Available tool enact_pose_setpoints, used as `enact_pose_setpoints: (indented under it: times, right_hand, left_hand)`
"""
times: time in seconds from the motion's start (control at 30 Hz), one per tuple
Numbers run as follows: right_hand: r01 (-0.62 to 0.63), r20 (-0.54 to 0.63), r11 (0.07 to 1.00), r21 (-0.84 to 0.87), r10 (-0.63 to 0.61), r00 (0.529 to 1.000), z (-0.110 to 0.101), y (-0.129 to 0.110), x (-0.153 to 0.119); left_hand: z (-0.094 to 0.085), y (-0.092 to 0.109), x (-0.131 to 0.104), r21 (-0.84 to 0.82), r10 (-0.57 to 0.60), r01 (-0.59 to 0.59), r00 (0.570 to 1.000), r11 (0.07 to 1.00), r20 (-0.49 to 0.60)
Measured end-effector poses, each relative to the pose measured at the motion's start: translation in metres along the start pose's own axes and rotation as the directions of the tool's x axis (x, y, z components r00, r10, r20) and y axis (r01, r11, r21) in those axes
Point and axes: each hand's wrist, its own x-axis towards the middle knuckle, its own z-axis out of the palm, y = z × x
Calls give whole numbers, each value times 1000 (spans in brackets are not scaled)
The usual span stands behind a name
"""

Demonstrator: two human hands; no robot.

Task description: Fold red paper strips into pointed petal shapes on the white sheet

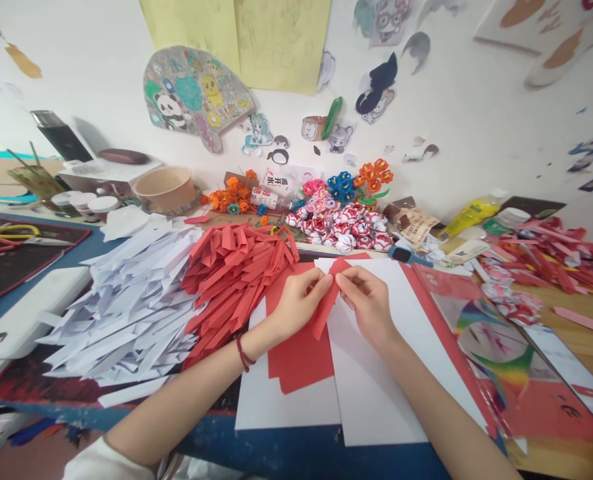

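Between my two hands is a narrow folded strip of red paper [323, 316], tilted over the work surface. My left hand [301, 299] pinches it near its upper end, thumb on top. On the other side my right hand [369, 299] grips the same end with thumb and fingers. Beneath them lie flat red sheets [301, 363] and white sheets [376, 400], partly overlapping. To the left is a heap of folded red paper strips [236, 273], beside a larger heap of folded white strips [131, 313].
Finished red-and-white paper flowers [351, 227] are piled at the back. Scissors [21, 239] and a white oblong device [34, 310] sit at the left. A phone [571, 367] and a rainbow-printed plastic packet [496, 340] are at the right. A round tub [164, 190] stands by the wall.
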Motion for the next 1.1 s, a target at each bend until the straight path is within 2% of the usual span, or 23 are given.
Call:
enact_pose_setpoints:
  times: [0.1,0.47,0.7,0.83,1.1]
  right_hand:
    - [8,-12,1000,-18,-8,1000,-1,-1,0]
    - [57,-6,992,-111,-58,998,-2,-5,1]
    - [-12,72,996,-92,19,997,-3,-1,3]
    - [-42,88,994,-100,51,995,-3,3,4]
    - [34,25,973,-228,-29,999,-7,-1,4]
  left_hand:
    - [1,0,0,3,-10,9,1000,1000,21]
    - [1,1,-2,8,-14,14,1000,1000,-5]
    - [0,-1,-2,53,21,-19,999,998,-30]
    - [1,-3,-3,71,26,-26,1000,997,-5]
    - [3,-1,-2,17,-33,32,997,999,68]
